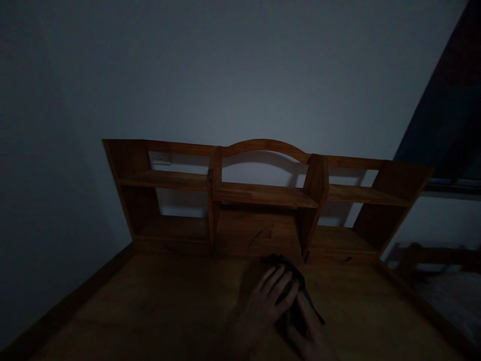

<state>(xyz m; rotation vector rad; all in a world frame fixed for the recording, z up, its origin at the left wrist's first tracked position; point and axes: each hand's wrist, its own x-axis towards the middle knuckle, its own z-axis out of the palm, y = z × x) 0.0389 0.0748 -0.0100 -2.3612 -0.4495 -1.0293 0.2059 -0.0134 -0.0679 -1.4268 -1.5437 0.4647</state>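
Note:
A dark, soft-looking item [283, 260] lies on the wooden desktop, close to the middle of the shelf unit. Its kind is hard to make out in the dim light; a thin strap-like end [319, 318] sticks out at its lower right. My left hand [265, 301] reaches over it from the left, fingers bent onto its top. From the lower right my right hand [310, 328] grips its near side, the fingertips close to those of my left hand. Both hands cover much of the item, and the right palm is in shadow.
The wooden desktop [169, 296] runs up to a low shelf unit [263, 194] with an arched top rail [265, 145]. A wall socket [161, 159] shows behind the left shelf. At far right are a dark window [451, 115] and a wooden rail [439, 254].

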